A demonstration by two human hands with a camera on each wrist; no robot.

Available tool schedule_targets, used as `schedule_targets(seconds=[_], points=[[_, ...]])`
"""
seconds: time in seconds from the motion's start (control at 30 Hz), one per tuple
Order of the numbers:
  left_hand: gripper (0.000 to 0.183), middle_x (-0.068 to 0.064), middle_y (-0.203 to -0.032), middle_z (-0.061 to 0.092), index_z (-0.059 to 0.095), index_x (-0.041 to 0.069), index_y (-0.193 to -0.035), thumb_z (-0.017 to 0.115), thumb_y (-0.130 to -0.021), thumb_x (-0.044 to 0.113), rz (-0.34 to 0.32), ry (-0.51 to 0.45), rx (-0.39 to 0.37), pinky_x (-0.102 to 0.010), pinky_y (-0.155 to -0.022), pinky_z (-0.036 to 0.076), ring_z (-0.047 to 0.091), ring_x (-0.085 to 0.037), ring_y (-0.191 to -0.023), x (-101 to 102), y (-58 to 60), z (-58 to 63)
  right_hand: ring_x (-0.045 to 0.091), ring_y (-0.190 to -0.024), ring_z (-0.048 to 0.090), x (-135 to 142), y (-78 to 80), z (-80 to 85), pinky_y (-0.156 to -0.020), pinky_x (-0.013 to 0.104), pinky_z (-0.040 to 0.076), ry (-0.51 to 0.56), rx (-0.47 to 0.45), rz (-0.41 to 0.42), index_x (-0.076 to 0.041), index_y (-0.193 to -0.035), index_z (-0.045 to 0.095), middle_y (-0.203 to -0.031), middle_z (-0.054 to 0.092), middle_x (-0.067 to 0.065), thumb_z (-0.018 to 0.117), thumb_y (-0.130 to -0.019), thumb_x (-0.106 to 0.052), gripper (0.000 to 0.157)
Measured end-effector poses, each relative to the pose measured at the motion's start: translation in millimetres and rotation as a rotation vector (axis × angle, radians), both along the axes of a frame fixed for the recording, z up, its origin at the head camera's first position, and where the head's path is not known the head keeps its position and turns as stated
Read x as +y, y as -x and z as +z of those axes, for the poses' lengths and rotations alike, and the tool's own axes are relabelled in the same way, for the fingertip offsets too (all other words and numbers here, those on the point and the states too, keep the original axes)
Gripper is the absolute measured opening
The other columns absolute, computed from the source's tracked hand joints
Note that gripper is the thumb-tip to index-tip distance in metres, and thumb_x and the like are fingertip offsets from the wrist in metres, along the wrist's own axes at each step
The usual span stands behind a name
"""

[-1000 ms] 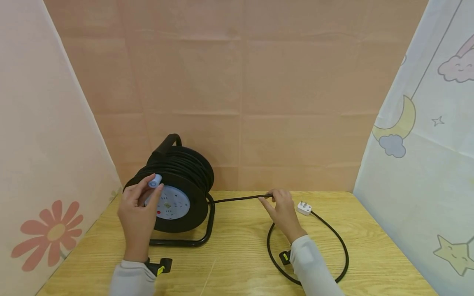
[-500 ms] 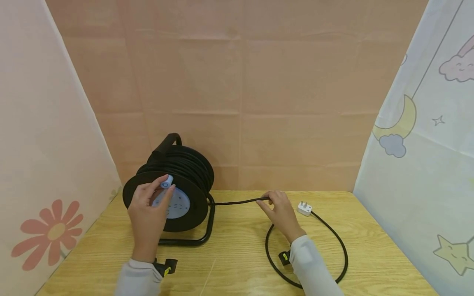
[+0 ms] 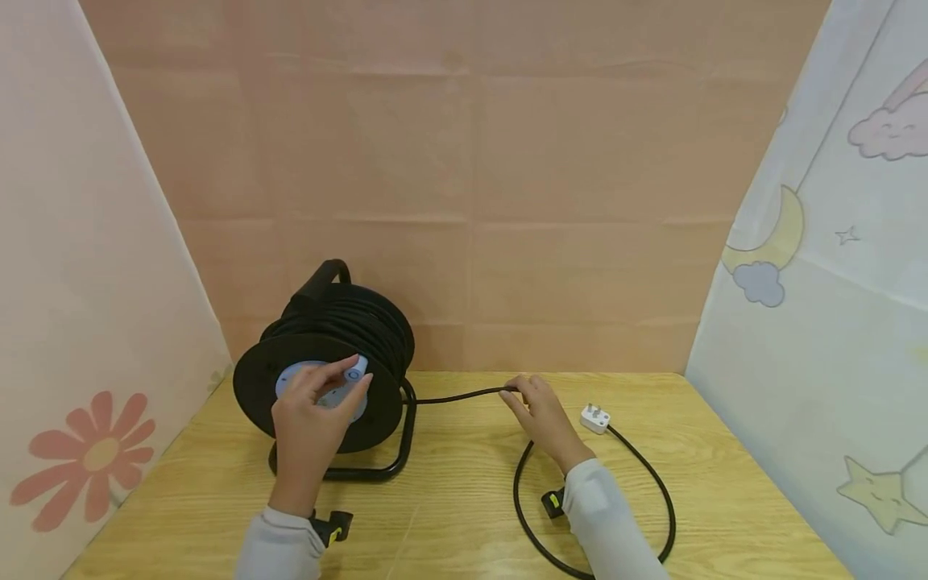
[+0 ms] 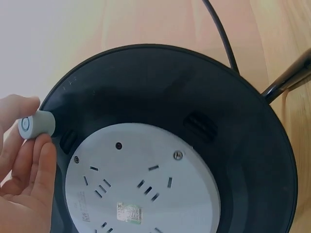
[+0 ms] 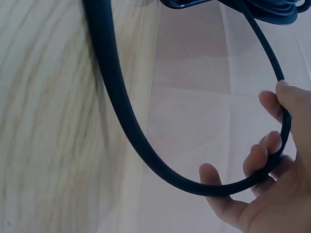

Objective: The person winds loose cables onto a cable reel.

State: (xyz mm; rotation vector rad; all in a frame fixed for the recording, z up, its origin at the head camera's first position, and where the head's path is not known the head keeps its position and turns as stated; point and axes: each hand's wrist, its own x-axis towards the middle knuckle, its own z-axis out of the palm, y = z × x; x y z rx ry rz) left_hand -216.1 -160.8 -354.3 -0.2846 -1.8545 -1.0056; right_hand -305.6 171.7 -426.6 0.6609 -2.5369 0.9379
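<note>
A black cable reel (image 3: 250, 387) with a pale socket panel (image 4: 146, 145) on its face stands at the left of the table. My left hand (image 3: 312, 423) pinches the small pale blue crank knob (image 3: 356, 370) near the reel's rim between thumb and fingers; the left wrist view shows the knob (image 4: 38, 124) sticking out from the black disc. To the right, my right hand (image 3: 545, 423) pinches the black cable (image 3: 460, 397) that runs out from the reel. In the right wrist view the cable (image 5: 146, 150) passes between thumb and fingers and curves across the palm.
A white three-pin plug (image 3: 595, 418) lies on the wooden table (image 3: 464, 499) at the right, and its cable loops round toward the front. The reel's black tube frame (image 3: 377, 474) rests on the table. Patterned sheets (image 3: 834, 322) enclose the sides; a plain one (image 3: 464, 201) hangs behind.
My left hand has carried the knob rightward and slightly down along the reel's face, and the socket panel has turned with it. My right hand has shifted slightly left, still on the cable.
</note>
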Motion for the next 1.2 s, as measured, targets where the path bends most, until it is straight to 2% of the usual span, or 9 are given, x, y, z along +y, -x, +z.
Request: schedule_targets(seconds=[0.2,0.37,0.47,0.6,0.67,0.87,0.97,1.1,1.2], points=[[0.029,0.001,-0.088,0.067,0.079,0.010,-0.104,0.089,-0.078,0.016,-0.031,0.012,0.008,-0.009,-0.070,0.048,0.066,-0.012,-0.078,-0.9,0.6,-2.0,0.016,-0.077,0.041,-4.2,-1.0,0.3,-0.068,0.035,0.038,-0.020,-0.043,-0.005,-0.013,-0.124,0.062,-0.090,0.046,-0.002,0.049,-0.107,-0.030,0.027],[0.029,0.002,-0.088,0.069,0.079,0.011,-0.104,0.089,-0.077,0.017,-0.008,0.026,0.007,-0.013,-0.067,0.051,0.066,-0.009,-0.076,6.0,-8.2,-1.9,0.016,-0.071,0.044,3.0,-5.1,-0.4,-0.061,0.032,0.041,0.060,-0.106,-0.033,-0.009,-0.112,0.061,-0.087,0.049,0.001,0.048,-0.107,-0.035,0.029],[0.029,0.003,-0.088,0.069,0.078,0.011,-0.103,0.089,-0.077,0.017,-0.011,0.028,-0.007,-0.017,-0.066,0.052,0.066,-0.009,-0.075,11.0,-14.0,-2.0,0.017,-0.064,0.042,8.9,-7.8,-2.3,-0.057,0.031,0.039,0.088,-0.204,-0.035,-0.009,-0.106,0.057,-0.079,0.047,0.004,0.046,-0.107,-0.039,0.032],[0.028,0.004,-0.087,0.069,0.078,0.011,-0.101,0.089,-0.077,0.018,-0.016,0.031,-0.046,-0.018,-0.066,0.053,0.065,-0.009,-0.074,17.9,-21.3,-3.3,0.019,-0.063,0.051,16.1,-11.6,-6.4,-0.058,0.032,0.044,0.083,-0.378,0.012,-0.004,-0.112,0.050,-0.076,0.047,0.007,0.037,-0.110,-0.040,0.038],[0.026,0.004,-0.085,0.069,0.078,0.010,-0.099,0.089,-0.078,0.018,-0.016,0.039,-0.063,-0.019,-0.064,0.054,0.065,-0.009,-0.072,21.7,-24.6,-4.5,0.021,-0.063,0.053,18.8,-12.6,-8.7,-0.059,0.033,0.046,0.075,-0.419,0.038,-0.003,-0.115,0.047,-0.076,0.046,0.007,0.033,-0.111,-0.039,0.038],[0.024,0.004,-0.077,0.069,0.076,0.008,-0.096,0.088,-0.078,0.019,-0.010,0.073,-0.106,-0.015,-0.060,0.053,0.064,-0.007,-0.064,27.5,-27.3,-5.0,0.019,-0.057,0.045,20.1,-10.4,-11.7,-0.058,0.035,0.043,0.033,-0.329,0.031,-0.014,-0.120,0.049,-0.073,0.049,0.006,0.033,-0.111,-0.038,0.030],[0.024,0.005,-0.074,0.069,0.075,0.008,-0.095,0.088,-0.078,0.020,-0.008,0.078,-0.147,-0.013,-0.057,0.051,0.065,-0.005,-0.062,29.2,-29.0,-4.4,0.017,-0.062,0.048,21.3,-12.5,-9.4,-0.062,0.037,0.045,-0.008,-0.280,-0.001,-0.022,-0.121,0.054,-0.080,0.058,0.005,0.039,-0.109,-0.040,0.026],[0.024,0.005,-0.072,0.069,0.074,0.008,-0.093,0.088,-0.079,0.022,-0.001,0.109,-0.229,-0.019,-0.055,0.053,0.064,-0.003,-0.061,30.6,-32.1,-3.2,0.017,-0.071,0.055,22.4,-16.9,-3.0,-0.064,0.039,0.047,-0.008,-0.271,-0.010,-0.023,-0.117,0.060,-0.087,0.063,0.007,0.050,-0.107,-0.037,0.021],[0.024,0.006,-0.072,0.068,0.074,0.008,-0.092,0.087,-0.080,0.024,0.001,0.142,-0.311,-0.022,-0.055,0.053,0.063,-0.004,-0.062,31.2,-33.6,-2.7,0.018,-0.079,0.058,22.3,-18.7,0.8,-0.069,0.040,0.049,0.011,-0.287,0.036,-0.019,-0.117,0.062,-0.095,0.066,0.010,0.050,-0.107,-0.033,0.021]])
